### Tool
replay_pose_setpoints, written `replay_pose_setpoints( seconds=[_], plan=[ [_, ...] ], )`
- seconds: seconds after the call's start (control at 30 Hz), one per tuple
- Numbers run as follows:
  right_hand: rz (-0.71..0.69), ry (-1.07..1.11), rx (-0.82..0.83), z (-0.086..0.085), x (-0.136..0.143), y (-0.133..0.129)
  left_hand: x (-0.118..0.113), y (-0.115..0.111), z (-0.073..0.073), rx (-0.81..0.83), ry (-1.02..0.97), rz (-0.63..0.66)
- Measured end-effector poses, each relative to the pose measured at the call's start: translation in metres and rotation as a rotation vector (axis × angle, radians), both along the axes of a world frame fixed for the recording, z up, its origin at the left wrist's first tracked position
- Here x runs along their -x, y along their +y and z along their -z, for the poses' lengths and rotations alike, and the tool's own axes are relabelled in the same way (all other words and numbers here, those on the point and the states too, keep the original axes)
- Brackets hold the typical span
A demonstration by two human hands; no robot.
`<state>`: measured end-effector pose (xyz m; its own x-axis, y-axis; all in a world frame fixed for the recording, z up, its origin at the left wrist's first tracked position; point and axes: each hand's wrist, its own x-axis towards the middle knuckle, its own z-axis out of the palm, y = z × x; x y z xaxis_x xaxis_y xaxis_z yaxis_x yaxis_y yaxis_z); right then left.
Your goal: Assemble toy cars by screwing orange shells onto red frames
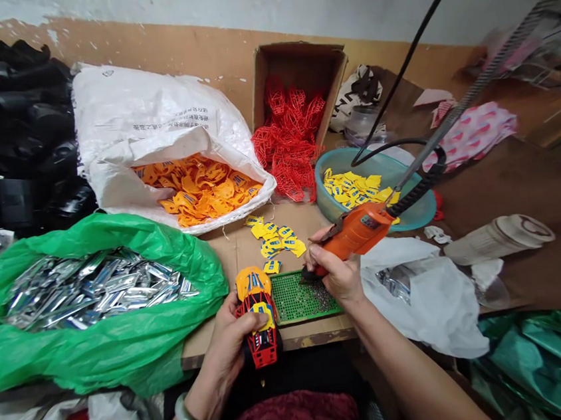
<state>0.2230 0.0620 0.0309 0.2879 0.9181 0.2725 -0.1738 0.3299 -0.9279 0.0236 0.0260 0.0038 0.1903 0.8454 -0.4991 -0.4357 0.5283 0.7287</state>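
My left hand [231, 339] is closed round a toy car body [254, 283] with an orange hood, a yellow roof piece and a red frame; the thumb presses on the yellow piece. In my right hand [337, 272] is an orange electric screwdriver [362, 228], its dark tip end over a green tray [290, 299] of small screws. The tip itself is hard to make out. Loose yellow pieces [271, 245] lie on the cardboard just behind the tray.
A green bag [179, 247] of shiny strips lies left, with a white sack [150, 110] of orange parts behind it. A cardboard box [304, 54] spills red frames. A teal basin [424, 211] holds yellow pieces. A cable [408, 43] and a coiled hose run to the screwdriver.
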Motion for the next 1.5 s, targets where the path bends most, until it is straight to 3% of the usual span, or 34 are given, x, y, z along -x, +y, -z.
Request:
replay_pose_setpoints(
  seconds=[0.37,0.53,0.63,0.73,0.93,1.5],
  plan=[
    [0.011,-0.027,0.009,-0.003,0.002,-0.001,0.0,0.001,0.0,0.02,-0.027,-0.017],
    [0.019,0.112,-0.05,-0.035,0.01,-0.003,0.0,0.001,0.002,0.021,-0.053,-0.042],
    [-0.059,0.174,-0.058,-0.059,0.022,-0.009,0.0,0.0,0.003,-0.002,-0.065,-0.04],
    [-0.165,0.192,-0.053,-0.07,0.035,-0.018,-0.001,0.0,0.005,-0.021,-0.065,-0.058],
    [-0.294,0.195,-0.01,-0.061,0.052,-0.029,-0.003,0.001,0.002,-0.002,-0.067,-0.078],
    [-0.353,0.124,-0.068,-0.043,0.053,-0.035,-0.004,0.001,0.001,-0.018,-0.06,-0.088]
  ],
)
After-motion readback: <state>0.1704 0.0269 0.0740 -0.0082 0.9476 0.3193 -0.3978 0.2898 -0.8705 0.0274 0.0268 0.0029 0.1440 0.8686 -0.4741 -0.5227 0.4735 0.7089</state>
